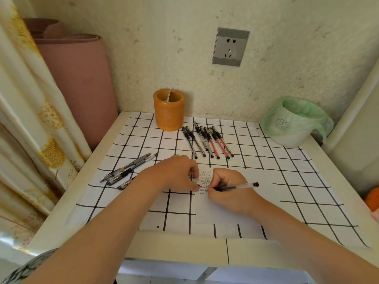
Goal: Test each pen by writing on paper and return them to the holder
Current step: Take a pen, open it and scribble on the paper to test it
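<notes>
The right grip (223,187) is closed round a clear pen (242,187), tip on the paper (225,212). The left grip (180,173), fingers curled, pinches a small cap (199,185) alongside.

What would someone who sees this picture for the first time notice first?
First, two hands meet in the middle of the table: the right hand grips a pen and writes on the white paper, with the left hand close beside it. Next comes the orange holder at the back by the wall, with a row of pens lying just to its right.
</notes>
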A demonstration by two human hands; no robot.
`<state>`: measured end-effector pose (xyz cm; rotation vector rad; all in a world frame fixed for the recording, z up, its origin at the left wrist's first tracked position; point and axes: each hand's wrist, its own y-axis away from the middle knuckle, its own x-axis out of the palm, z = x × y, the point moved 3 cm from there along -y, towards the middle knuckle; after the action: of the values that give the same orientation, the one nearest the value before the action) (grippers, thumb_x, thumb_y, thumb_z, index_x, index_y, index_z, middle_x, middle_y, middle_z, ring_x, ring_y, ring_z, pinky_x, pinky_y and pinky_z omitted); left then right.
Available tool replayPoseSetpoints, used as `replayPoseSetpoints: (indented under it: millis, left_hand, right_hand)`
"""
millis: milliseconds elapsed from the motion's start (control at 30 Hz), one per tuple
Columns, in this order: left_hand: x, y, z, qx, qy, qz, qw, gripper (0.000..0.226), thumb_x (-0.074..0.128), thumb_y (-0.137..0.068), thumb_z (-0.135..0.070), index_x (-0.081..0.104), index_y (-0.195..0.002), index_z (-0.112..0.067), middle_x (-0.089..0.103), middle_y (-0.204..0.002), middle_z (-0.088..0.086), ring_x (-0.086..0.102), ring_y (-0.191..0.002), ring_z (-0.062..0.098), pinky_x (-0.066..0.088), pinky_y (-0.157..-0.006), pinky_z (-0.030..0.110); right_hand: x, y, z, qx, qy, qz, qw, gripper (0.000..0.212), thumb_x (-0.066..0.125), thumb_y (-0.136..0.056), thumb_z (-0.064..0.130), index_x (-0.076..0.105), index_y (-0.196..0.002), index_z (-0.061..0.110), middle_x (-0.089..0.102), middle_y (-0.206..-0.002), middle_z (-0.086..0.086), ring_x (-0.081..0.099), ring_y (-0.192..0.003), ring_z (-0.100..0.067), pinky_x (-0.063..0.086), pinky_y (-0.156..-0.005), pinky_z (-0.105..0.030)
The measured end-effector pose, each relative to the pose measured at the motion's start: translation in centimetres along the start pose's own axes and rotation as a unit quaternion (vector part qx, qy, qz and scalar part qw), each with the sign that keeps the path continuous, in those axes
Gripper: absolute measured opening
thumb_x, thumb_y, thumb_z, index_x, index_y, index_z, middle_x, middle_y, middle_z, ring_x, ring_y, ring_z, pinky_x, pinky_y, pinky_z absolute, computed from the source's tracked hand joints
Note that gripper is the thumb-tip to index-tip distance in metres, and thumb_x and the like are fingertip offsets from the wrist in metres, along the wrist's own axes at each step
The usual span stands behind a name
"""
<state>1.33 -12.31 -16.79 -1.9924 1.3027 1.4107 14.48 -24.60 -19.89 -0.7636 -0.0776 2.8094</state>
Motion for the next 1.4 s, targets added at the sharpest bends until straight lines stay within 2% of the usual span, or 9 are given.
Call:
replayPoseSetpoints:
  millis: [200,367,533,700,833,933,1067,1200,1400]
  left_hand:
    - [0.01,-0.06,-0.02,-0.001,-0.001,0.001,1.000,0.028,0.077,-0.078,-0.041,0.061,-0.099,-0.035,0.051,-0.096,-0.016,0.053,-0.097,0.008,0.049,-0.081,0.026]
    - [0.09,-0.09,0.06,-0.003,0.007,-0.002,1.000,0.028,0.078,-0.076,-0.041,0.061,-0.097,-0.035,0.052,-0.096,-0.016,0.055,-0.098,0.008,0.051,-0.082,0.028]
    - [0.11,-0.17,0.12,-0.004,0.008,-0.002,1.000,0.028,0.078,-0.077,-0.041,0.061,-0.097,-0.035,0.051,-0.096,-0.016,0.054,-0.098,0.009,0.049,-0.080,0.025]
    - [0.17,-0.19,0.17,-0.006,0.013,-0.002,1.000,0.029,0.078,-0.077,-0.041,0.062,-0.100,-0.034,0.052,-0.097,-0.015,0.054,-0.099,0.008,0.050,-0.082,0.027]
    - [0.12,-0.25,0.20,-0.005,0.012,0.000,1.000,0.029,0.079,-0.077,-0.041,0.062,-0.099,-0.034,0.051,-0.096,-0.016,0.054,-0.099,0.008,0.047,-0.080,0.025]
    - [0.10,-0.25,0.14,-0.008,0.016,0.001,1.000,0.029,0.079,-0.077,-0.041,0.062,-0.099,-0.034,0.052,-0.096,-0.016,0.055,-0.099,0.009,0.048,-0.080,0.024]
    - [0.11,-0.15,0.14,-0.008,0.017,0.000,1.000,0.030,0.079,-0.077,-0.041,0.063,-0.101,-0.033,0.053,-0.098,-0.015,0.055,-0.101,0.009,0.050,-0.084,0.027]
    - [0.08,-0.14,0.12,-0.011,0.017,0.004,1.000,0.031,0.079,-0.077,-0.041,0.063,-0.102,-0.033,0.053,-0.099,-0.015,0.055,-0.101,0.009,0.051,-0.085,0.028]
    - [0.03,-0.09,0.03,-0.011,0.018,0.002,1.000,0.028,0.079,-0.077,-0.039,0.061,-0.098,-0.034,0.053,-0.097,-0.016,0.055,-0.098,0.008,0.050,-0.083,0.026]
  right_hand:
    - [0.18,0.01,-0.05,0.000,0.004,0.023,1.000,0.016,0.067,-0.072,0.002,0.057,-0.067,0.014,0.059,-0.064,-0.005,0.051,-0.057,-0.011,0.040,-0.051,-0.025]
    - [0.20,0.00,0.02,0.002,0.018,0.020,1.000,0.018,0.066,-0.070,0.001,0.055,-0.066,0.014,0.055,-0.060,0.007,0.047,-0.055,-0.008,0.037,-0.049,-0.024]
    - [0.20,0.05,0.01,-0.009,0.009,0.022,1.000,0.014,0.066,-0.070,0.006,0.056,-0.067,0.015,0.059,-0.065,-0.005,0.051,-0.058,-0.014,0.040,-0.052,-0.030]
    - [0.13,0.09,-0.04,-0.004,0.010,0.028,1.000,0.014,0.066,-0.070,0.003,0.057,-0.068,0.014,0.059,-0.064,0.000,0.052,-0.057,-0.012,0.041,-0.052,-0.029]
    - [0.18,0.01,-0.09,-0.006,0.017,0.020,1.000,0.012,0.066,-0.069,0.007,0.057,-0.068,0.014,0.060,-0.067,-0.007,0.055,-0.061,-0.029,0.043,-0.053,-0.033]
    - [0.21,0.01,-0.04,-0.001,0.016,0.025,1.000,0.016,0.066,-0.070,0.002,0.055,-0.068,0.013,0.057,-0.062,-0.002,0.050,-0.055,-0.016,0.039,-0.051,-0.027]
    - [0.17,0.11,0.06,-0.009,0.016,0.023,1.000,0.014,0.066,-0.072,0.005,0.056,-0.069,0.015,0.059,-0.066,-0.007,0.053,-0.059,-0.025,0.041,-0.052,-0.031]
    - [0.18,0.18,0.11,0.004,0.013,0.039,0.999,0.015,0.067,-0.072,0.004,0.056,-0.069,0.015,0.059,-0.064,-0.005,0.051,-0.058,-0.013,0.040,-0.052,-0.030]
    - [0.29,0.24,0.24,0.013,0.002,0.040,0.999,0.012,0.066,-0.070,0.004,0.057,-0.069,0.013,0.058,-0.063,-0.004,0.050,-0.058,-0.012,0.039,-0.052,-0.027]
